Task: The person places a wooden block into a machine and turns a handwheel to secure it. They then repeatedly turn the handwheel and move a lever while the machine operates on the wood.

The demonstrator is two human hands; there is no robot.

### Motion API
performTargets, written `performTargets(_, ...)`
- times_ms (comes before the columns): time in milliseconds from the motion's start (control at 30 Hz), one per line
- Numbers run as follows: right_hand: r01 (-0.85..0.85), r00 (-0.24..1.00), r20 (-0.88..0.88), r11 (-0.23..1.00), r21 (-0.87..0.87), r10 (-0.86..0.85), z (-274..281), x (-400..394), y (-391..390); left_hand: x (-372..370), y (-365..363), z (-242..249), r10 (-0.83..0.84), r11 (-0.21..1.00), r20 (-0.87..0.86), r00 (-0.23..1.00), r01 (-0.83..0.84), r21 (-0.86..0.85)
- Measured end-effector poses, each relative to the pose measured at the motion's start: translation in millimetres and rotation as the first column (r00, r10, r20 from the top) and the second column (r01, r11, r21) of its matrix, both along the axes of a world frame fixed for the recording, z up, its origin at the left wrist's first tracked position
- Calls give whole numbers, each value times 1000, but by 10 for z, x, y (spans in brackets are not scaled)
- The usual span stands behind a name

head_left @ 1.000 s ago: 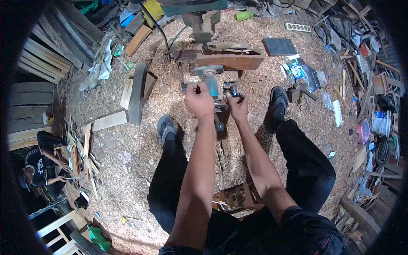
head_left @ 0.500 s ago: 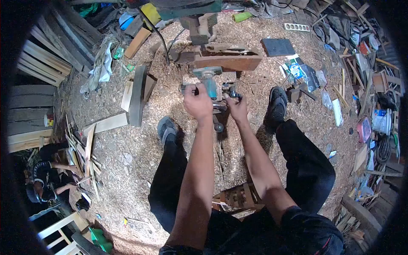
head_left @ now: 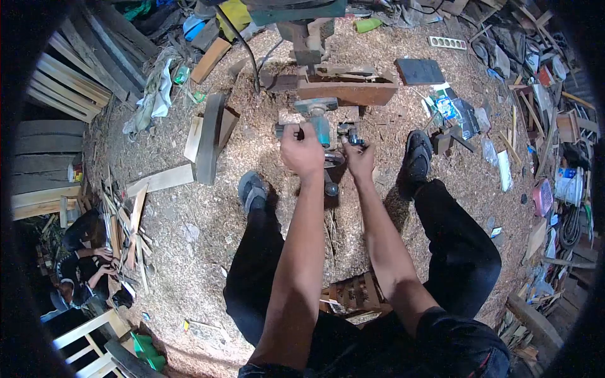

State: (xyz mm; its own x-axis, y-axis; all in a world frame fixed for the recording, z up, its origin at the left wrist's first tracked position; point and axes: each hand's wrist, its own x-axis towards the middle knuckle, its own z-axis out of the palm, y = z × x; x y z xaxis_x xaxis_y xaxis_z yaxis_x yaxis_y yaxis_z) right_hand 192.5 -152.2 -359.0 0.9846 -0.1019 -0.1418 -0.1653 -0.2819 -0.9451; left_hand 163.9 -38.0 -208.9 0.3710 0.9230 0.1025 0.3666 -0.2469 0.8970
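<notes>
A green metal vise-like machine part (head_left: 320,131) with a round flange (head_left: 317,107) stands low between my feet. My left hand (head_left: 303,153) is closed at its left side, fingers curled by a dark bar; what they grip is hidden under them. On the other side, my right hand (head_left: 360,160) is closed with thumb and fingers on a black metal fitting (head_left: 353,138). Below the hands, a wheel-like metal part (head_left: 333,157) and a ball-ended lever (head_left: 331,188) show. Above them is the machine's green head (head_left: 296,11) with a grey column below it.
A reddish-brown wooden box (head_left: 353,93) lies just beyond the vise. Wood shavings cover the floor (head_left: 189,252). A dark board (head_left: 214,138) and a black slab (head_left: 419,72) lie to the sides. Another person (head_left: 82,261) works among wood strips at lower left.
The view has shifted slightly, so the scene sits a little further right. Both my hands stay at the vise. The other person's hands have come closer together.
</notes>
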Motion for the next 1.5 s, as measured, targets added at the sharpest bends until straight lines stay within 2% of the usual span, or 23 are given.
performTargets(33,42,968,-246,940,337,45,81,-5,-40,-5,16,-14,3,1000,1,1000,-3,11)
performTargets(67,83,939,-325,846,527,110,87,4,-72,0,18,-31,5,1000,1,1000,-5,19)
performTargets(133,216,867,-417,546,809,274,39,120,-180,13,5,-35,-1,1000,16,1000,1,24)
performTargets(267,211,856,-462,658,723,232,-2,176,-176,-5,-1,35,-12,1000,22,1000,11,21)
performTargets(300,76,906,-390,843,533,165,-80,187,-163,-5,-4,49,-11,1000,16,1000,11,20)
performTargets(333,-38,947,-295,958,285,125,-183,193,-125,0,7,39,-6,1000,11,1000,6,17)
performTargets(367,-113,975,-191,994,1,111,-284,177,-120,-1,12,27,-5,1000,2,1000,5,13)
performTargets(467,-16,1000,-23,942,-334,9,339,31,28,-2,23,-122,-6,999,30,1000,4,39)
performTargets(500,-32,998,-64,932,-362,9,371,62,18,14,35,-142,-4,998,51,999,1,55)
performTargets(567,-114,992,-82,972,-205,99,117,129,-98,3,7,-27,-14,999,34,999,13,29)
performTargets(633,-220,965,-146,975,7,219,209,173,-176,24,5,-13,-24,1000,34,999,23,14)
performTargets(733,-52,989,-127,989,138,70,387,55,-195,-6,43,-95,-28,999,-10,1000,28,21)
performTargets(767,-55,997,-47,997,51,58,292,45,-219,-9,41,-102,-22,999,-57,998,23,28)
performTargets(867,60,988,-150,984,170,-34,-60,-166,-258,-7,59,-80,-36,998,-83,996,40,51)
performTargets(900,78,969,-248,958,275,-8,207,-353,-205,-10,55,-83,-47,997,-73,996,51,57)
performTargets(933,-24,979,-187,957,289,81,254,-535,-168,-37,72,-93,-128,991,4,992,128,-28)
performTargets(1000,-157,984,-44,964,217,171,849,-838,-58,-161,200,-146,-261,941,170,950,290,-173)
performTargets(1100,-198,976,9,876,440,216,1073,-608,106,-503,470,-564,-187,846,579,793,430,-315)
performTargets(1200,-210,965,9,760,614,260,1163,-519,156,-1073,323,-331,-485,860,186,854,505,-73)
performTargets(1300,-378,860,-63,715,588,506,1393,-280,50,-1145,35,-117,-603,763,-238,761,638,107)
performTargets(1400,-423,856,-38,740,524,516,1476,-8,10,-1034,-188,24,-471,832,-506,723,555,19)
performTargets(1433,-436,842,-66,748,501,535,1601,20,10,-984,-241,87,-485,848,-541,687,520,-99)
performTargets(1500,-537,796,-98,772,340,597,1838,19,-8,-963,-235,107,-504,848,-515,693,509,-145)
